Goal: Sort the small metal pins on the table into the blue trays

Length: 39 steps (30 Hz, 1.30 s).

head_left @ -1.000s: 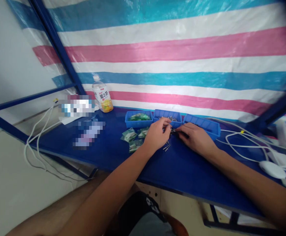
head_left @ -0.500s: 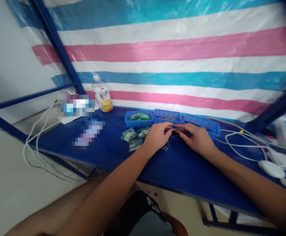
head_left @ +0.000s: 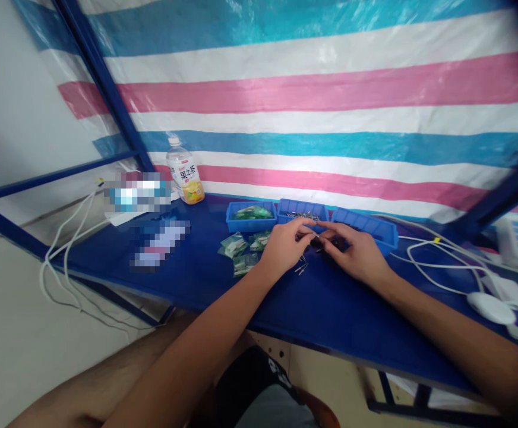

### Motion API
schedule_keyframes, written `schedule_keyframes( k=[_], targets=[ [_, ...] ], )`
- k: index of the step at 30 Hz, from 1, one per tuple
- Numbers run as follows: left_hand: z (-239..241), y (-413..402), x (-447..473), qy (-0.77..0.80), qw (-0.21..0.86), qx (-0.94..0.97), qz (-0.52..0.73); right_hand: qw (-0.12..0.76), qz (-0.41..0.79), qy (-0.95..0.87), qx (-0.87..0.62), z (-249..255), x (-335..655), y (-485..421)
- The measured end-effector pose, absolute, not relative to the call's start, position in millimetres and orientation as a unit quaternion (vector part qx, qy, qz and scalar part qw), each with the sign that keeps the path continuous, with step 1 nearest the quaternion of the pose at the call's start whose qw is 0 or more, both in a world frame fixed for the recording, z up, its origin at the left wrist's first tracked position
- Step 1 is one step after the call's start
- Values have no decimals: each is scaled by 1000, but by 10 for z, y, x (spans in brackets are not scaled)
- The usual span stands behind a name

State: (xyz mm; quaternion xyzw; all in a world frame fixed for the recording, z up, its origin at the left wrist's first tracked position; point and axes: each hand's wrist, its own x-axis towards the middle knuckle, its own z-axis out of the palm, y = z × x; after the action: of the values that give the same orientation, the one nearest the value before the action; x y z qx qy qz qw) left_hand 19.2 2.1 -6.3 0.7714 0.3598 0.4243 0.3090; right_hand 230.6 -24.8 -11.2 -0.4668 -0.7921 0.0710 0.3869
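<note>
My left hand (head_left: 286,245) is closed in a pinch over the table, thumb and forefinger pressed near a small silvery metal piece (head_left: 315,235). Facing it, my right hand (head_left: 356,246) has curled fingers whose tips meet the same piece. The fingers hide most of it, so its exact kind is unclear. Several loose thin metal pins (head_left: 302,268) lie on the table just below the left hand. Small green-tinted clear packets (head_left: 234,245) with pale contents lie left of that hand. Dark small items (head_left: 340,242) show partly under the right hand.
Behind the hands stand a blue bin of green packets (head_left: 250,226), a blue bin of metal pieces (head_left: 303,205) and a partly hidden blue bin (head_left: 386,236). A drink bottle (head_left: 186,172) stands left. White cables and a white adapter (head_left: 493,307) lie right on the blue table (head_left: 330,315).
The fingertips have shifted slightly around the small metal piece, and the right thumb and forefinger look a little further apart. The packets and bins stay put.
</note>
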Motion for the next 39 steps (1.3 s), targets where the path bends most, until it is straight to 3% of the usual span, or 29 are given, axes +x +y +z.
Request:
schedule_keyframes(
  k=[20, 35, 39],
  targets=[
    [-49, -2, 215, 336, 317, 778, 426, 453, 93, -755, -464, -100, 2335, -222],
    [-122, 59, 229, 341, 372, 714, 486, 423, 219, -734, -484, -136, 2326, -289],
    [-120, 44, 235, 364, 381, 694, 490, 442, 187, -722, -499, -127, 2341, -295]
  ],
)
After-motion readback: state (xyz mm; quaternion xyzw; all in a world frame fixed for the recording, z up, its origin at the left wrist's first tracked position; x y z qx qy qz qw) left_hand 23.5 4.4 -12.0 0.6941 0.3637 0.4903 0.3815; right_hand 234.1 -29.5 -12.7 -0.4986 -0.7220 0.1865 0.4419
